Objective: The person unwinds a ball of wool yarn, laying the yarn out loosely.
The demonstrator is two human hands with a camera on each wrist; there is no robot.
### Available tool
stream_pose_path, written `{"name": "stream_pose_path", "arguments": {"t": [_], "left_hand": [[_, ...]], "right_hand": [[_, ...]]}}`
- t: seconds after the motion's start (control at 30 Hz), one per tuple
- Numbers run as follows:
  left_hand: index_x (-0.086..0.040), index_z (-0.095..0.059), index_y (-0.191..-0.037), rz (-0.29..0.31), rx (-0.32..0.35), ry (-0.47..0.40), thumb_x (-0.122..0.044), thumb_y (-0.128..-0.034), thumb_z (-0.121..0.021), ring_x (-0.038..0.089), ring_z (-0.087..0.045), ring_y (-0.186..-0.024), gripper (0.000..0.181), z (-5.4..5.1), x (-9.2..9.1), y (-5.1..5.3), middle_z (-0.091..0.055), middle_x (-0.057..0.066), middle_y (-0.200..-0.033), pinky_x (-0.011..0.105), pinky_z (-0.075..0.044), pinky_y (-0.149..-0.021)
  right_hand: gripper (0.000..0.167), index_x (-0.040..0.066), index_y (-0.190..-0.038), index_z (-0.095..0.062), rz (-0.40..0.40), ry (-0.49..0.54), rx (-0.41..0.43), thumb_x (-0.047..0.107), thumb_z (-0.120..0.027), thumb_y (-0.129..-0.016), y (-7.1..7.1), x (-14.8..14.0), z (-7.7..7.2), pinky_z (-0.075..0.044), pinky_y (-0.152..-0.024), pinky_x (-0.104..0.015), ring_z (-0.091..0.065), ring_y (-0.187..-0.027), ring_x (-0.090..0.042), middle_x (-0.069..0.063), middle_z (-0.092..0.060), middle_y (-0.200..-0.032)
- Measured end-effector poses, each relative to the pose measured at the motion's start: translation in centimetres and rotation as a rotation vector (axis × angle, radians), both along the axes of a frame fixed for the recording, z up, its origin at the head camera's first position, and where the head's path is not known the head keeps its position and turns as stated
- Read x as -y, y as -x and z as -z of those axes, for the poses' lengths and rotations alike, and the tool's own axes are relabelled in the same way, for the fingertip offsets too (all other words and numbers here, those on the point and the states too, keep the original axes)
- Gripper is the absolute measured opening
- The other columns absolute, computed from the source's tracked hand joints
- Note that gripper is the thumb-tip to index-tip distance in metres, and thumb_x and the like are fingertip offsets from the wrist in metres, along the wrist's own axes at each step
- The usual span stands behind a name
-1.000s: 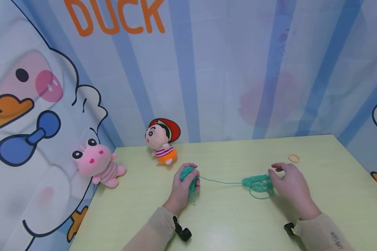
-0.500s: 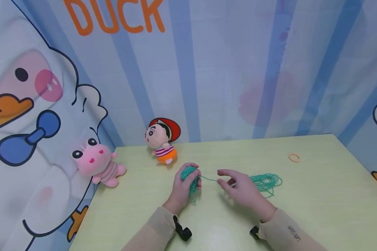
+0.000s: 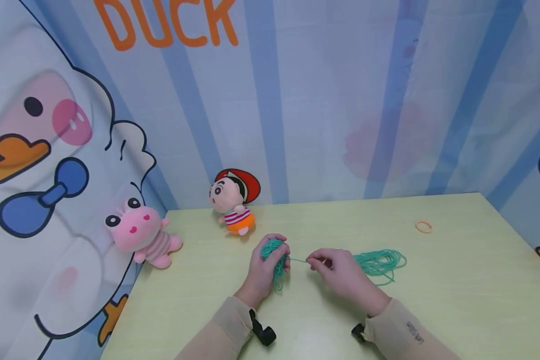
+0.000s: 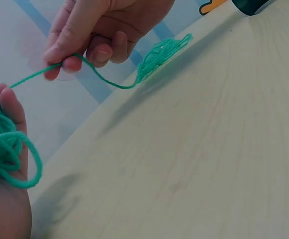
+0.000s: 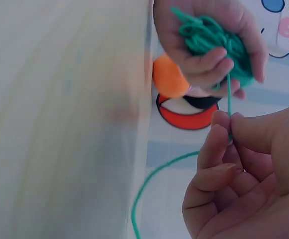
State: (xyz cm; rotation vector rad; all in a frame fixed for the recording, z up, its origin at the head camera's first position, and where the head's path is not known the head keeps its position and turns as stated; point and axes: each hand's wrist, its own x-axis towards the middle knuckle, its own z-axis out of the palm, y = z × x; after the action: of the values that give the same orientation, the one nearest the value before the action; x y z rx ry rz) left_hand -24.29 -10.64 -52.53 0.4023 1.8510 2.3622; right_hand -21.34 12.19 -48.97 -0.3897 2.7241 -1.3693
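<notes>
A bundle of green yarn (image 3: 273,248) is gripped in my left hand (image 3: 261,275), thumb across it, with a loose loop hanging below. My right hand (image 3: 344,275) pinches the single strand that runs from this bundle, between thumb and index fingertip. In the right wrist view the strand (image 5: 229,97) is taut between both hands and slack beyond the right fingers. It leads to a second heap of green yarn (image 3: 382,262), lying in long loops on the table just right of my right hand, which partly hides it.
A pink hippo plush (image 3: 141,235) leans at the table's left edge. Behind my left hand sits a doll in a red cap (image 3: 234,202). An orange rubber band (image 3: 424,227) lies at the back right of the pale table (image 3: 459,280). A printed curtain (image 3: 315,100) hangs behind.
My right hand has moved left from beside the yarn heap toward my left hand and closed its fingertips on the strand. The left hand keeps its grip on the bundle.
</notes>
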Motion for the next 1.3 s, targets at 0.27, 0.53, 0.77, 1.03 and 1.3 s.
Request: {"name": "stream_pose_path", "arguments": {"t": [0.27,0.53,0.77,1.03,1.3], "left_hand": [[0.008,-0.049,-0.139,-0.024,-0.006,-0.008,-0.02,-0.1111,-0.061,0.013,-0.065,-0.074,0.041,0.2,0.0,0.2,-0.066,0.003,-0.099,0.024,-0.063,-0.068],[-0.001,-0.054,-0.134,-0.054,-0.002,-0.018,-0.018,-0.1103,-0.061,0.014,-0.064,-0.073,0.03,0.2,0.0,0.1,-0.067,0.0,-0.097,0.024,-0.062,-0.067],[0.007,-0.05,-0.138,-0.048,0.001,-0.013,-0.017,-0.1104,-0.061,0.014,-0.064,-0.073,0.038,0.1,-0.1,0.1,-0.066,0.002,-0.097,0.023,-0.062,-0.066],[0.011,-0.047,-0.14,-0.06,0.006,-0.015,-0.017,-0.11,-0.062,0.013,-0.062,-0.07,0.044,0.0,-0.2,0.1,-0.064,0.005,-0.097,0.022,-0.059,-0.064],[0.003,-0.052,-0.137,-0.102,0.024,-0.006,-0.019,-0.1105,-0.061,0.015,-0.061,-0.07,0.035,0.3,0.0,0.3,-0.065,0.003,-0.097,0.023,-0.059,-0.064]], "right_hand": [[0.022,0.011,-0.126,-0.081,0.091,-0.043,-0.025,0.015,-0.066,-0.11,-0.1,-4.3,-0.5,-0.05,-0.068,-0.024,-0.072,-0.089,-0.016,-0.005,-0.084,-0.112],[0.019,0.009,-0.12,-0.082,0.198,-0.195,-0.08,0.018,-0.069,-0.108,0.1,-7.8,-0.8,-0.053,-0.071,-0.031,-0.066,-0.082,-0.014,-0.01,-0.083,-0.112],[0.018,0.008,-0.118,-0.077,0.268,-0.208,-0.11,0.02,-0.067,-0.109,-0.2,-10.3,-1.0,-0.055,-0.08,-0.038,-0.073,-0.09,-0.022,-0.009,-0.08,-0.108],[0.027,0.005,-0.123,-0.074,0.341,-0.239,-0.067,0.027,-0.062,-0.112,-0.5,-14.1,-0.6,-0.052,-0.074,-0.035,-0.072,-0.094,-0.028,-0.02,-0.077,-0.121],[0.037,0.0,-0.127,-0.072,0.43,-0.259,-0.008,0.032,-0.057,-0.114,-0.4,-17.5,0.0,-0.051,-0.074,-0.039,-0.069,-0.099,-0.036,-0.025,-0.075,-0.122]]}}
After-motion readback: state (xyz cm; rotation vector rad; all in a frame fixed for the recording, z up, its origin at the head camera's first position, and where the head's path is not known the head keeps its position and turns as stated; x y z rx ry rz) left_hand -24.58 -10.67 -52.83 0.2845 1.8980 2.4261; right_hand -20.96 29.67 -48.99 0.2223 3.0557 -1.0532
